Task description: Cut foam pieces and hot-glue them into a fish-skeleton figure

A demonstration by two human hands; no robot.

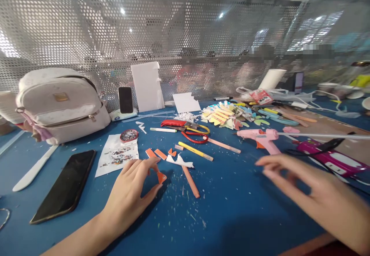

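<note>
The left hand (130, 188) pinches one small orange foam piece (161, 177) between thumb and fingertips. At two o'clock from it, the right hand (312, 194) hovers, fingers spread, holding nothing. Two phones: black phone (65, 184) at nine o'clock, standing phone (126, 99) at twelve.

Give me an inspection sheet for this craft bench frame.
Surface: blue tabletop, speckled with paper scraps.
Job's things: small orange paper piece pinched by left hand; orange paper strip beside it.
Clutter: pink glue gun, red-handled scissors, black phone, white backpack, pile of coloured paper cutouts.
Fingers: right hand open, blurred, holding nothing.
Cables: black cord near glue gun.
Surroundings: perforated metal screen; people behind, indistinct.
</note>
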